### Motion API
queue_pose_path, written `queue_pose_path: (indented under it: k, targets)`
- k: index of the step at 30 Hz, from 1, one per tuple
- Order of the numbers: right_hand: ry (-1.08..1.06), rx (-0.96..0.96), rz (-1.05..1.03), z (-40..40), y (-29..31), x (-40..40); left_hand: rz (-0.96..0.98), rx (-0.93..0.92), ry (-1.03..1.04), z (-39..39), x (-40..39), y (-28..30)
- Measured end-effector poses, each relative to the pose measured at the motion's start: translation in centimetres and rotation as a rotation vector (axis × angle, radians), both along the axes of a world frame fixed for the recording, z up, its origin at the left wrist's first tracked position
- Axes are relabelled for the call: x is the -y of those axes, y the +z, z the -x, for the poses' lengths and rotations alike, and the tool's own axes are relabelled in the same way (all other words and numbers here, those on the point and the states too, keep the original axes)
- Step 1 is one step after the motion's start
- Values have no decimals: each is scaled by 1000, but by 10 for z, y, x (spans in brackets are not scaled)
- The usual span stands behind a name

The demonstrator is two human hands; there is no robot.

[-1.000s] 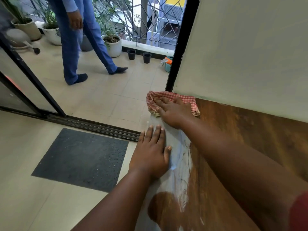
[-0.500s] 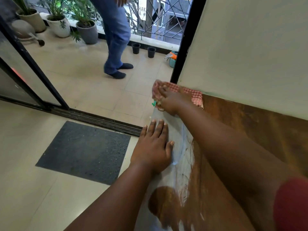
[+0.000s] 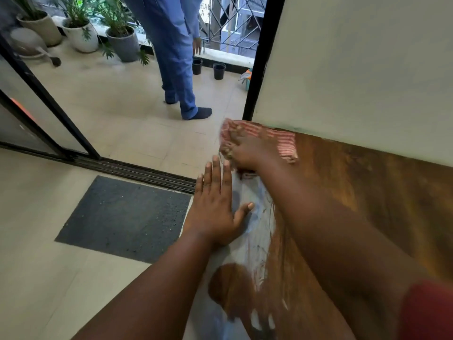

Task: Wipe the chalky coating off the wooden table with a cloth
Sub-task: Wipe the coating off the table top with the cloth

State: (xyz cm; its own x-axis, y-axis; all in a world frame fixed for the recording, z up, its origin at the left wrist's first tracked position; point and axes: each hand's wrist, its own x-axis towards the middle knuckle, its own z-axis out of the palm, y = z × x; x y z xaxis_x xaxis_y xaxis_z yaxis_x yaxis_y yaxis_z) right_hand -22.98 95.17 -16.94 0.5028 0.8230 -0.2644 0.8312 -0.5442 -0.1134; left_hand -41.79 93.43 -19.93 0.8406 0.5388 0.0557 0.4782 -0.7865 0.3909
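Wooden tabletop (image 3: 367, 204) running along the right, its far long edge tight against a pale wall (image 3: 355, 69), its near-left edge dropping straight off to a tiled floor (image 3: 36, 241). Far end of the tabletop just beside a black door frame (image 3: 259, 57), so little room there beyond the cloth. Chalky coating (image 3: 255, 231) left as a whitish strip along the left edge, thinning into streaks toward bare brown wood on the right; a rounded patch of clean wood showing inside the strip lower down. Red-and-white checked cloth (image 3: 282, 141) bunched at the far left corner of the tabletop, close to the wall and the frame, somewhat blurred. Right hand (image 3: 245, 153) pressed down on the cloth, arm stretched long across the wood, fingers bent into the fabric; grip on it looks like a loose clutch, though blur hides the fingertips. Left hand (image 3: 215, 204) flat on the coated strip at the very edge, just short of the cloth, fingers straight and together, thumb spread out to the right, palm partly overhanging the drop. Dark mat (image 3: 122, 217) on the floor just left of the tabletop edge, a door track (image 3: 134, 170) beyond it. Out on the balcony, a person in blue (image 3: 176, 45) standing well apart, potted plants (image 3: 98, 33) lined along the far side, two small black pots (image 3: 208, 67) by the railing.
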Motion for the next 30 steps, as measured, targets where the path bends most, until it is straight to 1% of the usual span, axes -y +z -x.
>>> queue_pose_path:
  k: [2, 5, 8, 10, 13, 15, 16, 17, 20, 22, 24, 27, 30]
  targets:
    - [78, -33, -17, 24, 0, 5, 12, -7, 7, 0, 1, 1]
    - [162, 8, -59, 38, -5, 53, 5, -36, 13, 0, 1, 0]
    - [140, -8, -76, 8, -8, 118, -14, -39, -6, 1, 0, 0]
    - [80, 9, -46, -22, -10, 132, 2, -49, -16, 2, -1, -1]
    - [-37, 16, -15, -44, -8, 94, 31, -56, -28, 1, -2, -2]
    - [-119, -13, -32, -27, -5, 64, 45, -50, -25, 0, -2, -4]
    - [-125, -33, -39, -12, -4, 57, 45, -50, -20, 0, -2, -5]
    - [-89, -36, -42, 5, -4, 57, 40, -55, -20, -1, -3, -5]
    - [187, 40, -48, 43, -11, 102, 16, -93, -52, -1, -3, -5]
    - [277, -27, -19, 33, -5, 140, 19, -81, -62, -1, -3, -5]
    - [281, -38, 28, 6, 0, 159, 26, -66, -62, 1, -3, -6]
    - [222, 61, 62, -30, 2, 131, 25, -59, -61, 1, -3, -6]
    - [34, 66, 52, -22, 4, 76, 22, -69, -54, -1, -2, -4]
